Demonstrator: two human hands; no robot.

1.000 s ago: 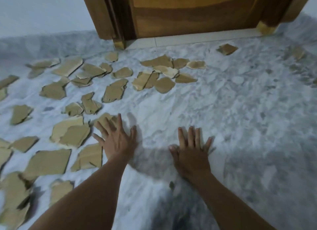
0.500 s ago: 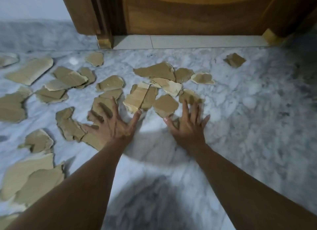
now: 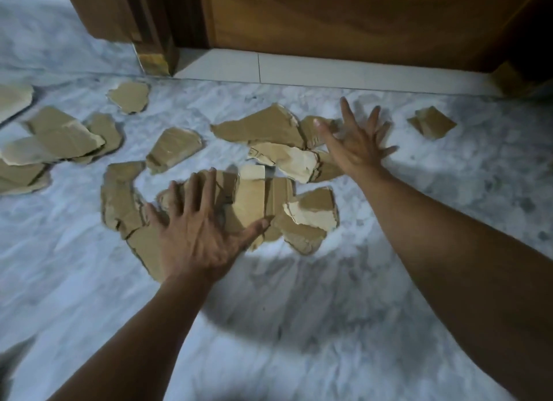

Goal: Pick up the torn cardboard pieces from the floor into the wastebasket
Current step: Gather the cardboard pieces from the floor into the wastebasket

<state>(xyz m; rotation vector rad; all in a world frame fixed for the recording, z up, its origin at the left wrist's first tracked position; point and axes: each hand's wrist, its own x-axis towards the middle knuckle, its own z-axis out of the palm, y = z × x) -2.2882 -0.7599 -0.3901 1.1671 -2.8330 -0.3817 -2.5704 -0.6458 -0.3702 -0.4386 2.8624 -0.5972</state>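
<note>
The left hand (image 3: 199, 236), fingers straight and spread, presses flat on a heap of jagged, matte brown torn cardboard pieces (image 3: 260, 128). The right hand (image 3: 356, 146), blurred, fingers splayed, reaches over the heap's far side. Ragged scraps (image 3: 62, 137) litter the veined marble floor (image 3: 449, 191) leftward; one creased scrap (image 3: 432, 125) lies apart near the wooden door (image 3: 344, 17).

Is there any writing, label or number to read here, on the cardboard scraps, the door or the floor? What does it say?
No text here can be read.
pale torn cardboard piece, in the middle of the pile: a few dark printed lines near its left end, too blurred to read as letters or a sign.
other cardboard pieces, wooden door, marble floor: no writing shows.
</note>
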